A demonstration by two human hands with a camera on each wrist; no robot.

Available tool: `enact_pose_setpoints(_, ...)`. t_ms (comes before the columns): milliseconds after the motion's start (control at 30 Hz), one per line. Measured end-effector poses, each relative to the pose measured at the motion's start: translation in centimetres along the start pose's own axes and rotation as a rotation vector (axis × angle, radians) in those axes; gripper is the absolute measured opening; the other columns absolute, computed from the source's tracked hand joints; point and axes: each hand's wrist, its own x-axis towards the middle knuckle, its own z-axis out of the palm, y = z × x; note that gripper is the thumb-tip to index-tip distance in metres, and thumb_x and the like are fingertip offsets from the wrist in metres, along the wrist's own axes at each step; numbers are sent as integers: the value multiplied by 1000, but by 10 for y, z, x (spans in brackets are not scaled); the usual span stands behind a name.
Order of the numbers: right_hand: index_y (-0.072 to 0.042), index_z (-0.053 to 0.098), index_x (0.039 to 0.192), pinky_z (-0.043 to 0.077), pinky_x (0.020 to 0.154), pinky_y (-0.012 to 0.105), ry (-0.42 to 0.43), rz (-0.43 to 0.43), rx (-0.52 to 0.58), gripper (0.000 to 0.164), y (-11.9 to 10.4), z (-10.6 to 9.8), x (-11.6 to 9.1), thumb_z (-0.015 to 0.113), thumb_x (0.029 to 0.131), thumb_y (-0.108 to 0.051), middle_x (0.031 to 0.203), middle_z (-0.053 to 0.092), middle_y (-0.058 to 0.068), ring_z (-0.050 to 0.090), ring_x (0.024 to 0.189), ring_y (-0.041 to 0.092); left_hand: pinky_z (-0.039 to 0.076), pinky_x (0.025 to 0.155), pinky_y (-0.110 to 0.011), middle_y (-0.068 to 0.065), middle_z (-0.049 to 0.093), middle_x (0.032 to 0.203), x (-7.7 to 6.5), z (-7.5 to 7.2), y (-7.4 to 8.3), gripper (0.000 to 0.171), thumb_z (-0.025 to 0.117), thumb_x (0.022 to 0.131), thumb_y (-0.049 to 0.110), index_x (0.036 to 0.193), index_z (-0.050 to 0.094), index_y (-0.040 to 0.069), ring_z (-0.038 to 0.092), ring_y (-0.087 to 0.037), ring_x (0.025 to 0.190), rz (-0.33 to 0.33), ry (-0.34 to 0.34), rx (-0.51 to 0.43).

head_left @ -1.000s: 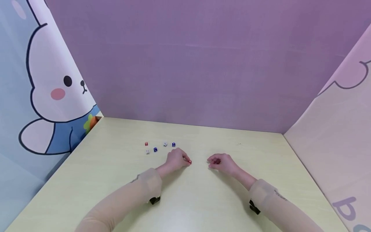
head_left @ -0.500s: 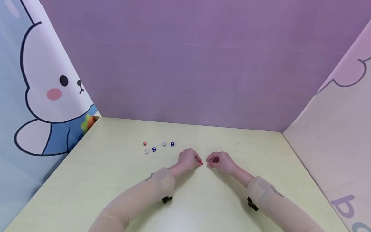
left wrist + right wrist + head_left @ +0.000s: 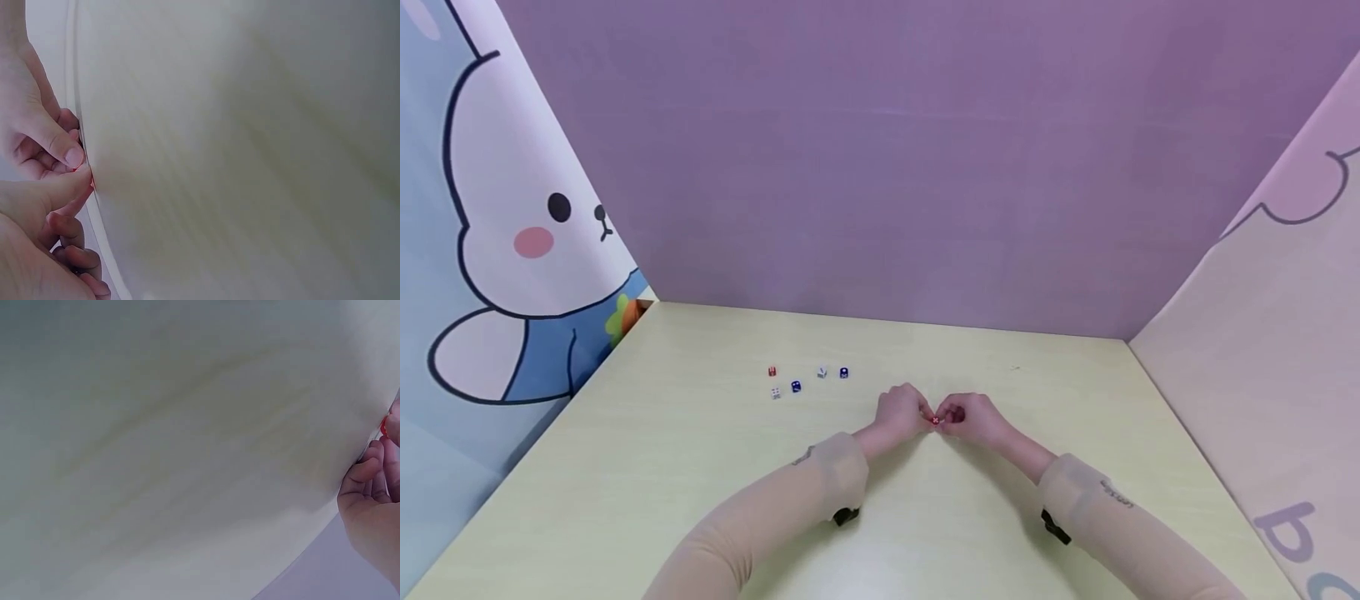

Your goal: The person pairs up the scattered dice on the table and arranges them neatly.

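Note:
A small red die (image 3: 936,421) with white pips is held just over the table, between the fingertips of both hands. My left hand (image 3: 901,412) pinches it from the left with thumb and forefinger. From the other side, the thumb and forefinger of my right hand (image 3: 973,418) meet at the same die, the remaining fingers curled in. In the left wrist view, a red edge shows where the right thumb (image 3: 74,156) and the left thumb (image 3: 78,181) come together. The right wrist view catches a bit of the red die (image 3: 384,427); fingers cover most of it.
Left of the hands lie loose dice: a red die (image 3: 772,372), a white die (image 3: 776,393), a blue die (image 3: 796,387), another white die (image 3: 822,372) and another blue die (image 3: 844,372). A purple backdrop (image 3: 880,208) borders the pale table (image 3: 625,467) at the back.
My left hand has carried the red die rightward until it met my right hand. The right hand has stayed nearly in place, its fingertips closing at the die. The loose dice lie as before.

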Motion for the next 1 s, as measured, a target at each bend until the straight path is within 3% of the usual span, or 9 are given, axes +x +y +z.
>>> enact_pose_setpoints(233, -4, 67, 84, 45, 57, 18, -5, -25, -15, 10, 2, 1, -3, 73, 77, 0, 70, 61, 0, 51, 63, 5, 41, 86, -43, 4, 72, 79, -2, 1, 2, 10, 83, 70, 21, 76, 76, 16, 64, -19, 87, -4, -6, -28)
enact_pose_setpoints(467, -6, 68, 84, 44, 58, 18, -9, -11, -17, 11, 5, 3, -3, 73, 77, 0, 71, 61, -2, 50, 63, 5, 39, 87, -43, 3, 72, 94, -3, -3, -7, 25, 83, 68, 22, 89, 73, 15, 62, -22, 95, 7, -18, 6)
enact_pose_setpoints(733, -9, 66, 83, 41, 57, 18, -22, 24, -28, 11, 7, 4, 0, 71, 78, -2, 69, 56, -5, 47, 63, 6, 35, 81, -39, 6, 63, 75, -7, -29, -22, 28, 82, 71, 26, 96, 73, 16, 53, -10, 72, 41, -24, 20)
enact_pose_setpoints(1000, -8, 65, 85, 40, 56, 19, -40, 34, -33, 11, 7, 5, 6, 71, 78, -3, 69, 54, -4, 46, 62, 7, 33, 86, -49, -2, 65, 80, -12, -62, -49, 33, 81, 73, 21, 103, 71, 10, 52, -18, 82, 148, 44, -23)
